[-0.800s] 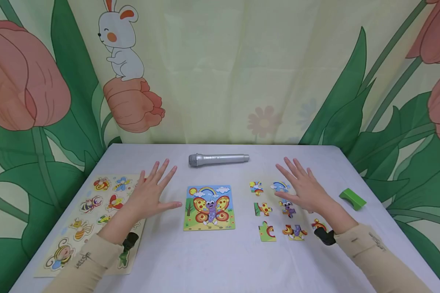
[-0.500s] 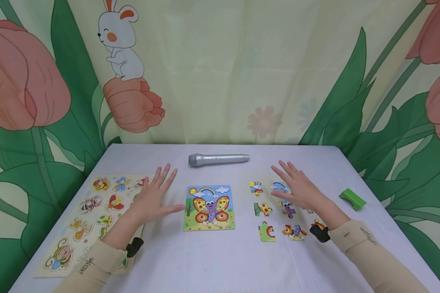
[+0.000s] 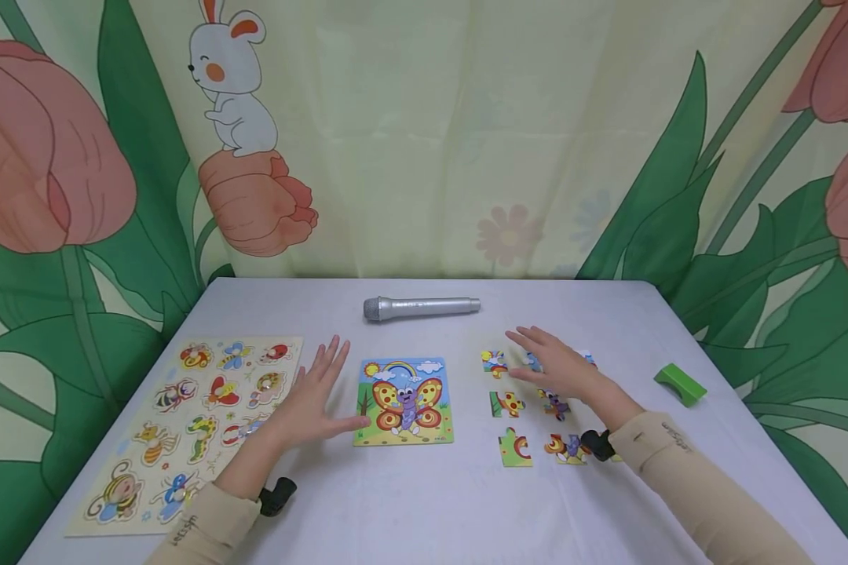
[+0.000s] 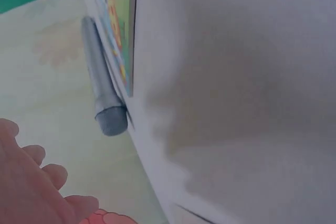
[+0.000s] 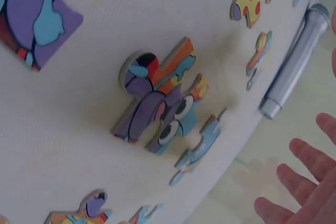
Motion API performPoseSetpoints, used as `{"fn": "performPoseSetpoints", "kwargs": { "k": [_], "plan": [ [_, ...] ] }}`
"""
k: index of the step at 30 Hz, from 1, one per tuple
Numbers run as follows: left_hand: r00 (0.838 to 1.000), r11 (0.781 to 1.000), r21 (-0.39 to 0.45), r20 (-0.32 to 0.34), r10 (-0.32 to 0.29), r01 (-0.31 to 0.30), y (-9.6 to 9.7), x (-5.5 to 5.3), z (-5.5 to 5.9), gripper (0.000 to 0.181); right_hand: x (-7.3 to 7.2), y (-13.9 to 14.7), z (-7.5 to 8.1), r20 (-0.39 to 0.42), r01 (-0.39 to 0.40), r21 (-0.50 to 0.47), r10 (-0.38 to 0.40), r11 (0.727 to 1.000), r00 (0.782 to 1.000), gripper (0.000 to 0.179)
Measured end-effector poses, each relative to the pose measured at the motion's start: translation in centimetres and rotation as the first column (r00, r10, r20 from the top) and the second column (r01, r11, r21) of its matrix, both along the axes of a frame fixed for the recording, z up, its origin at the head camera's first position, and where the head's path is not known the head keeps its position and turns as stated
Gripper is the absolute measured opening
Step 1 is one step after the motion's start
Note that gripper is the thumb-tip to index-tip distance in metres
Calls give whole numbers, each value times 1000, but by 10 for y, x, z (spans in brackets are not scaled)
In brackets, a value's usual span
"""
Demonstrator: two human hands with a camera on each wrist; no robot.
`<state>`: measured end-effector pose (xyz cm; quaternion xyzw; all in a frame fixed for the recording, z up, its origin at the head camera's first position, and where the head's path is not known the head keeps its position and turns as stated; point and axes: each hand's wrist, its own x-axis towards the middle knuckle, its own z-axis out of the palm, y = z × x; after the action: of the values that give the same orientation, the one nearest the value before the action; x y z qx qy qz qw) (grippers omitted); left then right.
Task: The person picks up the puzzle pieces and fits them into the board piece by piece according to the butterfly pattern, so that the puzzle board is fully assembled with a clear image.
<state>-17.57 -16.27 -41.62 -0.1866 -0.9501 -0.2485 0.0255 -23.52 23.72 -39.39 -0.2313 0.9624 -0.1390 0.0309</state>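
My left hand [image 3: 309, 408] hovers with spread fingers between the insect board and the butterfly picture board [image 3: 404, 424]. Its thumb overlaps the picture board's left edge in the head view; whether it touches there I cannot tell. My right hand [image 3: 558, 367], fingers extended and holding nothing, is over the loose jigsaw pieces and hides some of them. Below it, in the right wrist view, lies a purple piece with the butterfly's eyes [image 5: 157, 103]. A green and red piece [image 3: 514, 449] and a yellow wing piece [image 3: 510, 404] lie left of the right forearm.
A silver microphone [image 3: 424, 308] lies behind the picture board. The cream insect board [image 3: 123, 439] covers the table's left side, partly under my left arm. A green arched block [image 3: 680, 384] sits at the right. A printed curtain [image 3: 410, 141] hangs behind the table [image 3: 410, 510].
Both hands have drifted inward and a little nearer the body. The left has moved right toward the picture board, the right has moved left over the pieces. The objects have stayed put.
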Motion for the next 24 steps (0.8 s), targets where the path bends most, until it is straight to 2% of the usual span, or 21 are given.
{"fn": "performPoseSetpoints", "kwargs": {
  "k": [6,13,20,24],
  "plan": [
    [996,995,96,80,-34,26,5,1,-10,111,-5,-9,-7,79,-9,-34,12,999,997,67],
    [981,983,183,190,-46,10,12,3,-18,110,-12,-20,-11,126,-9,8,8,1000,992,63],
    [974,965,262,212,-81,23,15,1,-25,111,-21,-24,-14,159,-19,23,15,1000,987,59],
    [970,962,273,226,-92,27,16,0,-27,110,-25,-25,-17,190,-1,33,-6,999,982,59]
  ]
}}
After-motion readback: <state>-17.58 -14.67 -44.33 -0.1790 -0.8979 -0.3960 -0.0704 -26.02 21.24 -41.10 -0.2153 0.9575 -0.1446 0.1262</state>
